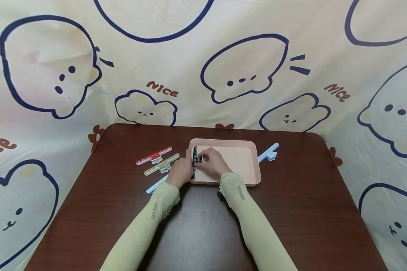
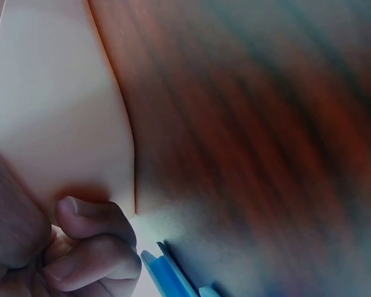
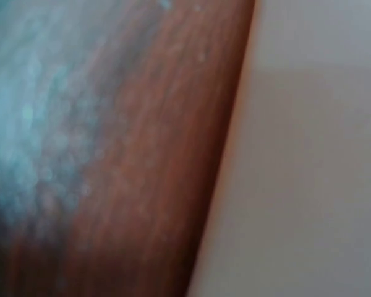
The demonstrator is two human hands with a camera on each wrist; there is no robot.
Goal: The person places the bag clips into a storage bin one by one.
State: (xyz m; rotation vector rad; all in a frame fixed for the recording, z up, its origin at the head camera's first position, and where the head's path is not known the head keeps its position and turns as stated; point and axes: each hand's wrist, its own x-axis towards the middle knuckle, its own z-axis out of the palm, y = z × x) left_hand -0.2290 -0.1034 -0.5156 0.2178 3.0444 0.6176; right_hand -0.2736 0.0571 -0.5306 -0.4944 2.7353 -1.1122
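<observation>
Tray (image 1: 239, 158): mid-table, bare brown top on all sides.
Contents: black ruler (image 1: 194, 162) by left wall.
Right hand (image 1: 213, 162): pinches ruler.
Left hand (image 1: 180, 171): fingers curled at tray's edge; grasp unclear.

Staged recording corner: cartoon-bear cloth backdrop (image 1: 203, 56) from nine to three o'clock, enclosing small wooden table (image 1: 203, 226).

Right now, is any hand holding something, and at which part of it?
Both hands hold the black ruler clip at the pink tray's left edge. The right hand pinches its middle; the left hand steadies its lower part, exact contact unclear.
</observation>
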